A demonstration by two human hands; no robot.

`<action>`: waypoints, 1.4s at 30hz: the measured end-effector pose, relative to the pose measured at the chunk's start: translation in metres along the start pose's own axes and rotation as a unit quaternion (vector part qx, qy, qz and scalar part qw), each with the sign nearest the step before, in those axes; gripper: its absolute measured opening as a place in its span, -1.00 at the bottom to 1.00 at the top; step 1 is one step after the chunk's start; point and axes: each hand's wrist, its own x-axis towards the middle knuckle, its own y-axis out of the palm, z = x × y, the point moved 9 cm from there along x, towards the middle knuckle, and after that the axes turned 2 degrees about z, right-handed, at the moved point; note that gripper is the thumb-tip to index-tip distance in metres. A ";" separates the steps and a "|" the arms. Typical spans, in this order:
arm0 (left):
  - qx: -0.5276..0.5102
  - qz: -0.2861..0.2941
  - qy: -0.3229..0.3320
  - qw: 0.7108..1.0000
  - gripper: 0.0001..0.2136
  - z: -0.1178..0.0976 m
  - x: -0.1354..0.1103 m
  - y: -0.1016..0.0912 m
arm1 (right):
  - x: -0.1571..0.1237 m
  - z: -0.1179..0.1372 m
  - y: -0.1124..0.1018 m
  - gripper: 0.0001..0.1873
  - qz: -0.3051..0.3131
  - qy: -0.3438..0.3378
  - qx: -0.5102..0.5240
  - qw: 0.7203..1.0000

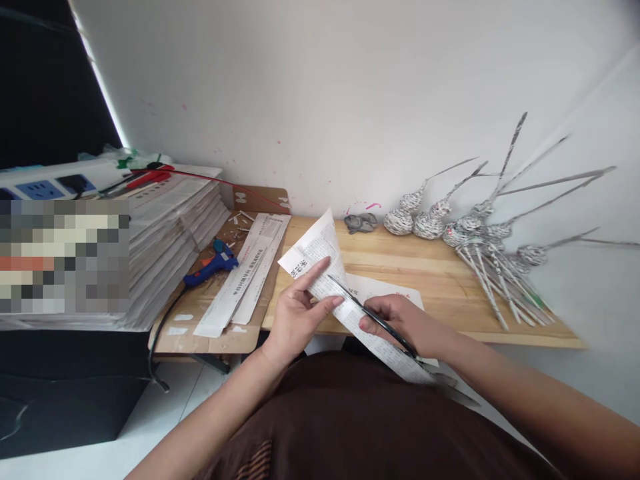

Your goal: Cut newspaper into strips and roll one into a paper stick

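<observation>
My left hand [299, 313] pinches a folded sheet of newspaper [320, 257] by its left edge, forefinger stretched along the print. My right hand [407, 325] holds black scissors [373, 317], whose blades lie along the sheet and point up and left into it. The paper hangs over the front edge of a wooden tabletop [430, 267] and down across my lap. A second printed sheet [385, 288] lies flat on the wood just behind my right hand.
Cut newspaper strips [247, 273] and a blue glue gun [213, 265] lie on cardboard [210, 333] at left. A tall newspaper stack [170, 227] stands further left. Gourd-shaped rolled-paper figures [440, 217] and paper sticks [495, 280] sit at right by the white wall.
</observation>
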 end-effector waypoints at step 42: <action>0.031 0.024 0.006 0.999 -0.35 -0.007 0.006 -0.009 | 0.010 0.011 -0.003 -0.51 0.019 -0.013 0.005 1.000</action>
